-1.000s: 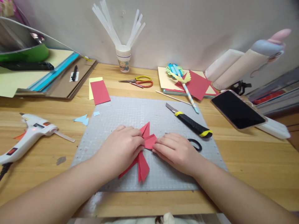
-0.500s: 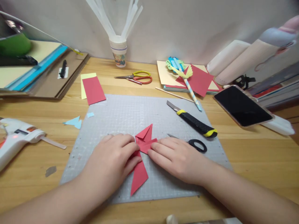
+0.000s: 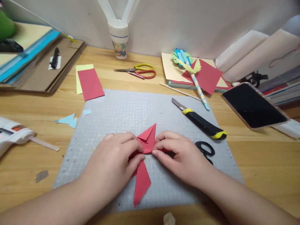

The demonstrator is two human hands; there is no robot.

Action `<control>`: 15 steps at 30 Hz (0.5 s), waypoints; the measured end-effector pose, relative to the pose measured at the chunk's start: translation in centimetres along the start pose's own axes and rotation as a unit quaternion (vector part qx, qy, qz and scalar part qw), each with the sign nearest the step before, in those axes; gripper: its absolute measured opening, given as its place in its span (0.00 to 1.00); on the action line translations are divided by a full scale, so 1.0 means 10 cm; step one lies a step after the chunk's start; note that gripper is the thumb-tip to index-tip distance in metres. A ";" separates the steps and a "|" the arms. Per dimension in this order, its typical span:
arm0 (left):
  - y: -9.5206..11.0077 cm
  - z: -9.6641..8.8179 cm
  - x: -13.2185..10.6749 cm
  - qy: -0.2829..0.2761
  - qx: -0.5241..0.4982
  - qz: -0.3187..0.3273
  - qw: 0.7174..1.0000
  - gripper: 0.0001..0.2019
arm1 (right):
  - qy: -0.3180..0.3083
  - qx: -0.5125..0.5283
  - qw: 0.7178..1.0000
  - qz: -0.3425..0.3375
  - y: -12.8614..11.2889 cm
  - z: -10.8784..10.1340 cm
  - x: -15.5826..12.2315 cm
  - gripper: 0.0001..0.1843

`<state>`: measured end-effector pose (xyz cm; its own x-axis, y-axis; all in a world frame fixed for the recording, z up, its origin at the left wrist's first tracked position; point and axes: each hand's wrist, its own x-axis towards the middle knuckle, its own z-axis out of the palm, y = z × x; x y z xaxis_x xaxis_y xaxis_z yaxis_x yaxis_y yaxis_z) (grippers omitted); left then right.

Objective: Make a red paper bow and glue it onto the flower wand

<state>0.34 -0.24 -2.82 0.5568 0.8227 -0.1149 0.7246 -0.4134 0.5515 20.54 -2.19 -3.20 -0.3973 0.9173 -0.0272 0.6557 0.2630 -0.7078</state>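
Observation:
A folded red paper piece [image 3: 143,179] lies over the middle of the grey cutting mat [image 3: 126,107], with pointed flaps at its top and bottom. My left hand [image 3: 117,156] is closed on its left side, thumb and fingers pinching the paper near the centre. On the other side, my right hand [image 3: 179,153] pinches the right edge between thumb and fingertips. The fingers cover the paper's middle. Black-handled scissors [image 3: 205,147] lie partly hidden behind my right hand. Above them rests a black and yellow utility knife [image 3: 201,122], its blade out.
A glue gun [image 3: 16,134] is at the left, near light blue paper scraps [image 3: 67,120]. Red paper [image 3: 91,83], red-and-yellow-handled scissors [image 3: 142,71] and paper cups [image 3: 119,40] stand or lie toward the wall. A paper flower [image 3: 187,62] and a phone [image 3: 255,104] are at the right.
My right fingers have shifted from lying over a raised red flap to pinching the paper's right edge; that flap no longer stands out. The whole view has shifted slightly.

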 end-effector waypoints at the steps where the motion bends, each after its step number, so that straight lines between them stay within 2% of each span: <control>1: 0.01 0.00 0.00 -0.001 -0.004 -0.004 1.000 0.03 | -0.003 0.009 1.000 0.012 0.00 0.00 0.01 0.07; 5: 0.02 0.00 0.02 -0.003 -0.011 -0.007 1.000 0.04 | -0.002 0.019 0.999 0.030 -0.01 -0.01 0.03 0.07; 11: 0.04 0.04 0.02 0.014 0.086 0.073 0.993 0.11 | -0.016 0.009 0.999 0.032 0.00 -0.02 0.06 0.09; 15: 0.08 0.06 0.02 0.013 0.099 0.035 0.994 0.12 | -0.002 0.010 0.999 0.036 0.03 -0.04 0.05 0.07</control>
<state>1.26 -0.57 -2.87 0.5998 0.7979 -0.0601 0.7520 -0.5364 0.3832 20.79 -1.53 -3.10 -0.3531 0.9320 -0.0812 0.6689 0.1908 -0.7184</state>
